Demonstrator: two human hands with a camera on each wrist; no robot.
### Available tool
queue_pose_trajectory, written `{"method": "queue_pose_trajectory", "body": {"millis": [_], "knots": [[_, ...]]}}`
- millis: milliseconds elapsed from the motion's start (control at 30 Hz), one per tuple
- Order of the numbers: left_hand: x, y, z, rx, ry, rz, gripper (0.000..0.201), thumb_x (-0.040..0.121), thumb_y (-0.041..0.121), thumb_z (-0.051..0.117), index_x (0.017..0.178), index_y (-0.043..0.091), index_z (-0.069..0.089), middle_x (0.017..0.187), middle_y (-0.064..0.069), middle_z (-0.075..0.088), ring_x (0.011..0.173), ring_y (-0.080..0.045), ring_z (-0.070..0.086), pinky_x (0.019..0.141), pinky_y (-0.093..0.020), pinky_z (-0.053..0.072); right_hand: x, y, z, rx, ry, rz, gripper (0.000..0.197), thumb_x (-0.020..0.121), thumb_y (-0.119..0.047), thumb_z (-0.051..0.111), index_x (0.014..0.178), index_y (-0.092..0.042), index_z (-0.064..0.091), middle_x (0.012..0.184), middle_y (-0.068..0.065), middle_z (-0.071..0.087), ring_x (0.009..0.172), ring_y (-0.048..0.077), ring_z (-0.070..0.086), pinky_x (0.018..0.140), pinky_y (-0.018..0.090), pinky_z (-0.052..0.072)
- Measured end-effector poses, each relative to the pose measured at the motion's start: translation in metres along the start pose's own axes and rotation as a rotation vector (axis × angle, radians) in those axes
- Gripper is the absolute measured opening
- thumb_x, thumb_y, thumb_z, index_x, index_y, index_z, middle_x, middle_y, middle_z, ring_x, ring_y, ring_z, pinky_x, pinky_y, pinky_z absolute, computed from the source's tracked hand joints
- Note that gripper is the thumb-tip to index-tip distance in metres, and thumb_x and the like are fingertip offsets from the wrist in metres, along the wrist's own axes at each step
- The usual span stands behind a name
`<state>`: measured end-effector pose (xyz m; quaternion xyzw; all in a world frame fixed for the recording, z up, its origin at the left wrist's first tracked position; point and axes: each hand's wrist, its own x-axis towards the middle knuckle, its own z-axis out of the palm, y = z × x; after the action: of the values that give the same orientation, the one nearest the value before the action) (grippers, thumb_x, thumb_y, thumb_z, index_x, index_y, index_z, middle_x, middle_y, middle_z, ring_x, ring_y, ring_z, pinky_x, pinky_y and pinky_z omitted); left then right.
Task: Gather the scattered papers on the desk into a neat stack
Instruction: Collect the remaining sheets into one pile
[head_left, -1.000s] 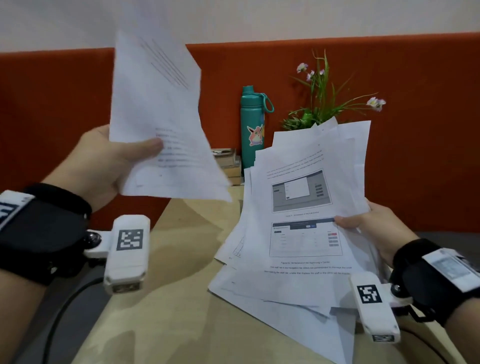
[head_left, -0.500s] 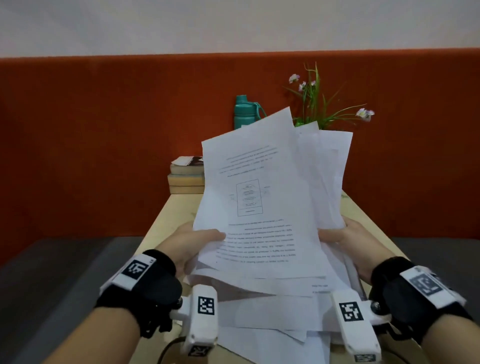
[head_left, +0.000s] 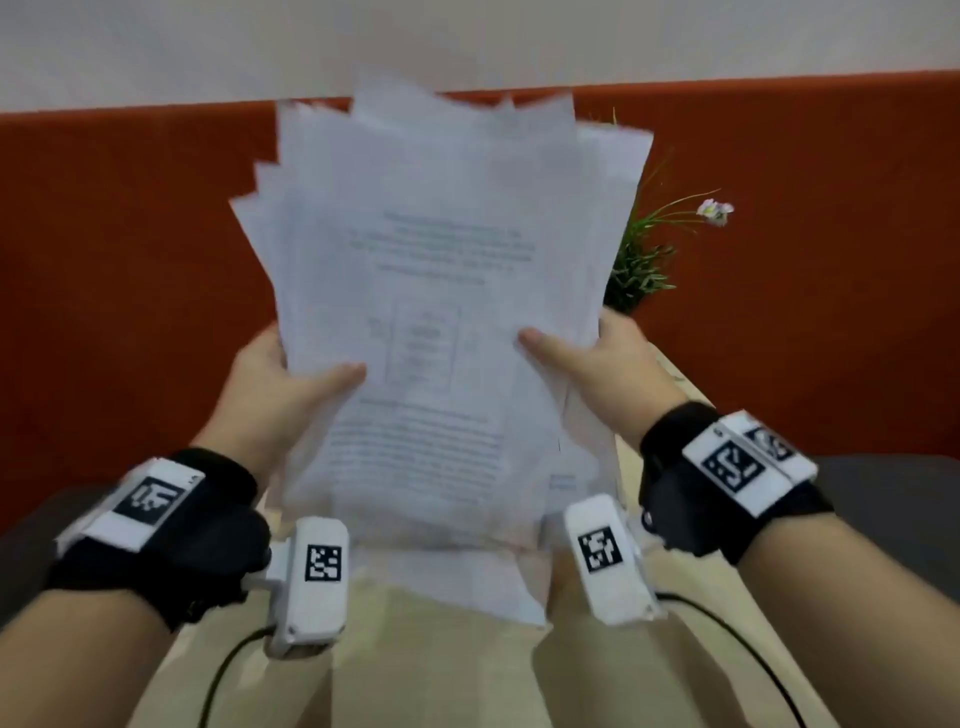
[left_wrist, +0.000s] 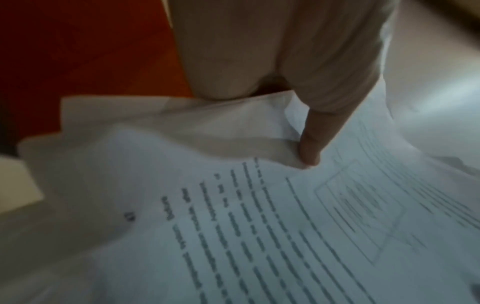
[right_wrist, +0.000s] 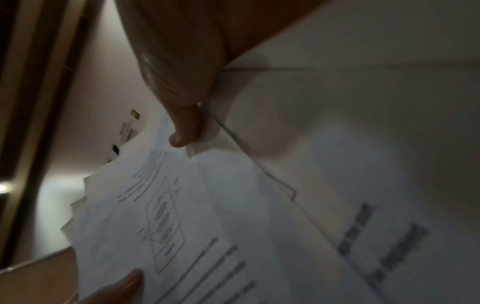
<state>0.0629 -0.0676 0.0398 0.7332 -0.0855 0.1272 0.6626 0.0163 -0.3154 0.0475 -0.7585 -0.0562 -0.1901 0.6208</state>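
Left hand (head_left: 270, 384) and right hand (head_left: 605, 364) each clamp a side of the papers (head_left: 431, 312), upright above the bench (head_left: 441, 665); edges look uneven, blurry.

Your head view is evenly and softly lit, fairly bright, with no hard glare; the papers (head_left: 436, 322) smear with motion blur, their print unreadable and their top edges ghosted, while the wrist markers nearer you stay crisp. Faint soft shadows fall on the desk (head_left: 452, 670) below the sheets. Straight lines bow slightly toward the frame edges. Your left wrist view is dimmer and grainy; the left hand (left_wrist: 285, 61) is blurred and shaded, text lines streaked. Your right wrist view is darkest, murky brown at the left, with the right hand (right_wrist: 182, 72) in shadow, and one small bright spot at the left edge.
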Motion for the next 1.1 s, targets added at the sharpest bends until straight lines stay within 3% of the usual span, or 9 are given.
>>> {"method": "queue_pose_trajectory", "body": {"millis": [100, 200, 333, 433, 500, 600, 700, 933, 1100], "knots": [[0.007, 0.038, -0.003, -0.022, 0.032, 0.227, 0.049, 0.080, 0.003, 0.073, 0.125, 0.012, 0.057, 0.107, 0.011, 0.069, 0.090, 0.004, 0.069, 0.077, -0.015, 0.056, 0.019, -0.033, 0.002, 0.009, 0.019, -0.132, 0.031, 0.086, -0.025, 0.070, 0.116, -0.014, 0.068, 0.107, -0.004, 0.073, 0.095, 0.004, 0.071, 0.082, 0.020, 0.055], [0.004, 0.060, 0.005, -0.039, 0.093, 0.377, 0.053, 0.078, 0.010, 0.077, 0.127, 0.011, 0.057, 0.113, 0.011, 0.067, 0.102, 0.002, 0.067, 0.081, -0.012, 0.053, 0.023, -0.051, 0.010, 0.028, 0.070, -0.183, 0.019, 0.086, -0.043, 0.066, 0.103, -0.034, 0.063, 0.095, -0.025, 0.066, 0.081, -0.019, 0.062, 0.070, 0.002, 0.046], [-0.005, 0.058, 0.011, -0.055, 0.075, 0.386, 0.057, 0.075, 0.018, 0.080, 0.127, 0.011, 0.057, 0.115, 0.004, 0.069, 0.103, -0.005, 0.069, 0.081, -0.017, 0.055, 0.019, -0.039, 0.016, 0.166, 0.313, -0.154, 0.032, 0.084, -0.061, 0.057, 0.080, -0.031, 0.067, 0.080, -0.019, 0.068, 0.073, -0.012, 0.062, 0.074, 0.018, 0.046], [-0.007, 0.055, 0.013, -0.112, 0.058, 0.323, 0.052, 0.075, 0.020, 0.078, 0.123, 0.013, 0.060, 0.111, 0.004, 0.071, 0.097, -0.006, 0.071, 0.076, -0.019, 0.057, 0.019, -0.036, 0.018, 0.305, 0.423, -0.133, 0.051, 0.074, -0.072, 0.052, 0.088, -0.027, 0.071, 0.091, -0.004, 0.078, 0.087, 0.010, 0.073, 0.088, 0.038, 0.055], [-0.007, 0.057, 0.019, -0.077, 0.071, 0.338, 0.047, 0.076, 0.019, 0.078, 0.120, 0.014, 0.062, 0.106, 0.007, 0.071, 0.093, -0.004, 0.071, 0.073, -0.014, 0.056, 0.021, -0.041, 0.024, 0.316, 0.427, -0.166, 0.045, 0.077, -0.068, 0.052, 0.088, -0.027, 0.067, 0.091, -0.005, 0.076, 0.085, 0.009, 0.073, 0.086, 0.037, 0.056], [-0.005, 0.059, 0.024, -0.050, 0.129, 0.384, 0.045, 0.076, 0.020, 0.079, 0.118, 0.015, 0.063, 0.103, 0.011, 0.070, 0.092, -0.001, 0.069, 0.068, -0.009, 0.053, 0.023, -0.050, 0.029, 0.263, 0.477, -0.223, 0.028, 0.084, -0.057, 0.059, 0.076, -0.030, 0.051, 0.068, -0.018, 0.058, 0.056, -0.010, 0.054, 0.066, 0.017, 0.047], [-0.004, 0.059, 0.026, -0.108, 0.166, 0.410, 0.051, 0.076, 0.018, 0.078, 0.122, 0.011, 0.058, 0.104, 0.008, 0.069, 0.091, -0.001, 0.069, 0.069, -0.010, 0.053, 0.023, -0.050, 0.028, 0.219, 0.457, -0.237, 0.025, 0.083, -0.049, 0.066, 0.090, -0.033, 0.048, 0.079, -0.024, 0.055, 0.059, -0.025, 0.054, 0.055, -0.001, 0.040], [-0.005, 0.056, 0.026, -0.047, 0.284, 0.473, 0.041, 0.072, 0.027, 0.080, 0.099, 0.039, 0.051, 0.096, 0.018, 0.063, 0.093, 0.001, 0.065, 0.073, -0.013, 0.053, 0.019, -0.039, 0.028, 0.212, 0.542, -0.229, 0.050, 0.078, -0.047, 0.074, 0.113, -0.022, 0.048, 0.095, -0.013, 0.067, 0.082, -0.002, 0.066, 0.070, 0.016, 0.051], [-0.005, 0.052, 0.025, -0.057, 0.331, 0.529, 0.047, 0.074, 0.024, 0.079, 0.109, 0.021, 0.047, 0.096, 0.015, 0.061, 0.086, 0.004, 0.066, 0.071, -0.012, 0.054, 0.026, -0.062, 0.027, 0.177, 0.574, -0.379, 0.056, 0.081, -0.039, 0.072, 0.123, -0.014, 0.044, 0.111, -0.005, 0.059, 0.091, -0.004, 0.060, 0.081, 0.014, 0.049]]}}
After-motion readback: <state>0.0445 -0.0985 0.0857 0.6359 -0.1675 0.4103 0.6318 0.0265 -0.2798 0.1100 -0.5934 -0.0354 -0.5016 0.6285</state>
